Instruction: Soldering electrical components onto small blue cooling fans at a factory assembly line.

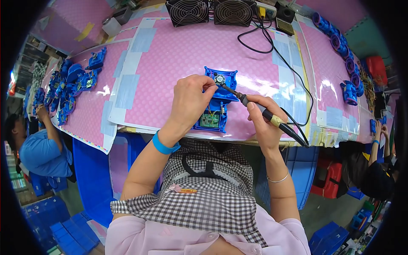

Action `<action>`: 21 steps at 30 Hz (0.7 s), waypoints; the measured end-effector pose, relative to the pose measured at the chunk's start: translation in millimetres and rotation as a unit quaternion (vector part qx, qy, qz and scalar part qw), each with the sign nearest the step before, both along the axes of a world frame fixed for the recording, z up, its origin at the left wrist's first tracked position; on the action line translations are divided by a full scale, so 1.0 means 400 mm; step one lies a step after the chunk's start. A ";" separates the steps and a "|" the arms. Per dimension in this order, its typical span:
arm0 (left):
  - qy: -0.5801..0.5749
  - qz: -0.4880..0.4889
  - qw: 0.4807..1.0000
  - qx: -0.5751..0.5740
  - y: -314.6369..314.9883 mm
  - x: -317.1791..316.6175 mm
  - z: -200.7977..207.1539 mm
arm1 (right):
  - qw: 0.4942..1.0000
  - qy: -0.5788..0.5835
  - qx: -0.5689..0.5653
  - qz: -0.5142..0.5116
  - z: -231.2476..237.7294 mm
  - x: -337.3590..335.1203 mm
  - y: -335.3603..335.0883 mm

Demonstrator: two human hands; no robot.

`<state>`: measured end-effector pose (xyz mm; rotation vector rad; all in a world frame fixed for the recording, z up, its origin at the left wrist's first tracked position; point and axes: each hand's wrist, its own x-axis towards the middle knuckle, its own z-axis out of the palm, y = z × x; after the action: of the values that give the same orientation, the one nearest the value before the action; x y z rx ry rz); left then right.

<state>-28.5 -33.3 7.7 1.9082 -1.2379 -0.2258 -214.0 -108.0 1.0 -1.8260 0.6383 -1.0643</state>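
A: Where is the blue case being worked on?
B: In the middle of the frame, on the pink table cover (170,51). It lies in two parts: the upper half (230,76), with a round metal disc (219,79) inside, and the lower half (224,123) just below it, with a green board (209,120) and some thin wires.

A: What is the left hand (189,97) doing?
B: It comes in over the left side of the case, thumb and forefinger drawn close together beside the disc, the other fingers curled in. A thin strand shows at the fingertips, but I can't tell if it is pinched.

A: And the right hand (270,129)?
B: Right of centre, closed around the handle of a soldering iron (267,115), much as one grips a pen. The iron slants toward the upper left, its tip at the lower edge of the disc; whether they touch is too small to tell.

A: What else is around?
B: Two black fans (187,12) at the top edge, a pile of blue parts (72,80) at the upper left, and a row of blue parts (340,46) at the upper right. A person in a blue shirt (44,153) sits at the left edge.
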 end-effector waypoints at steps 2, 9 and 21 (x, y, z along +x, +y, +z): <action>-0.004 0.001 1.000 -0.001 0.000 0.002 -0.003 | 1.000 -0.003 0.007 -0.001 -0.001 0.007 0.000; -0.018 -0.004 1.000 -0.004 -0.003 0.003 -0.005 | 1.000 -0.001 -0.003 0.000 0.004 0.011 -0.004; -0.023 -0.009 1.000 -0.012 0.003 0.000 -0.006 | 0.986 -0.111 0.023 -0.121 0.025 -0.059 -0.004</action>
<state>-28.6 -32.1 5.1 1.8906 -1.2835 -0.1774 -237.5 -109.6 10.9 -1.5878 0.7549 -1.3796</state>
